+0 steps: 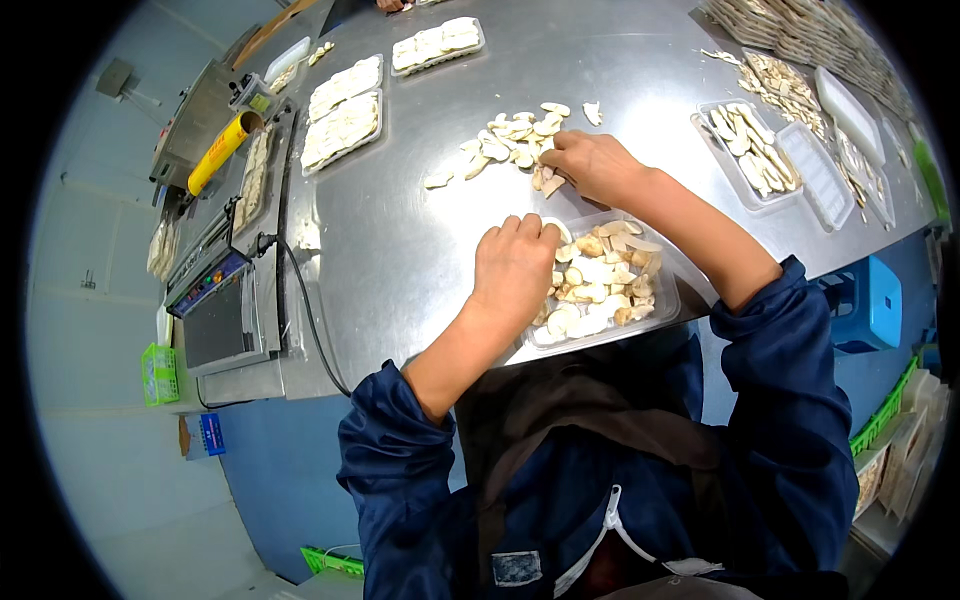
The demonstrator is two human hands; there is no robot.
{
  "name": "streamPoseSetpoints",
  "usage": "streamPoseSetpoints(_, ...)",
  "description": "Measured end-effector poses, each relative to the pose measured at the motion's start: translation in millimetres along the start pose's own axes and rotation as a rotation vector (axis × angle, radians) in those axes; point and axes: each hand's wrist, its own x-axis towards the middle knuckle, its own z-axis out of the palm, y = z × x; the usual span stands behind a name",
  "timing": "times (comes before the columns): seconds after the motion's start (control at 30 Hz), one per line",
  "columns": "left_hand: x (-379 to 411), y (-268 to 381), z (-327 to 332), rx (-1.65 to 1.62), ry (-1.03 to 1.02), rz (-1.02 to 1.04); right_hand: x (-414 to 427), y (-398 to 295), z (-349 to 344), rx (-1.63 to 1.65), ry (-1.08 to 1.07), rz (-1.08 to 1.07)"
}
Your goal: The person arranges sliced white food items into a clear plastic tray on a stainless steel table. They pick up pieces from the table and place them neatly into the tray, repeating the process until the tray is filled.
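Pale slices, seemingly of mushroom (517,135), lie in a loose pile on the steel table (390,247). My right hand (596,166) reaches down to the pile's right end, its fingertips on or beside some browner pieces (547,181); whether it grips one is hidden. A clear plastic tray (670,300) at the table's near edge holds larger, browner-edged pieces (592,289). Over that tray's left rim is my left hand (517,259), fingers curled down, with a pale round slice (556,229) at its fingertips. The hand's back hides whether that slice is held.
Filled trays of slices (341,131) stand at the back left, near a wrapping machine (221,300) with a black cable (307,296). Right are a tray of long slices (754,150), a vacant tray (816,176), scraps (784,86) and stacked trays (817,37). Another person's hand (391,5) shows at the top.
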Motion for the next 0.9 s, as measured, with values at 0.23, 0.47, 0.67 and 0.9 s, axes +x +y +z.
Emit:
streamPoseSetpoints(0.23,6,-4,-7,-0.158,-0.004,-0.198,-5,15,-5,0.076,-0.046,0.167)
streamPoseSetpoints(0.47,0,-4,5,-0.300,0.018,-0.243,-37,26,-22,0.506,-0.050,0.485)
streamPoseSetpoints(0.67,1,4,6,-0.338,-0.036,-0.366,-54,14,-54,0.689,-0.252,0.236)
streamPoseSetpoints(0.9,24,-52,11,-0.176,0.106,-0.561,-25,23,-16,0.131,0.096,0.254)
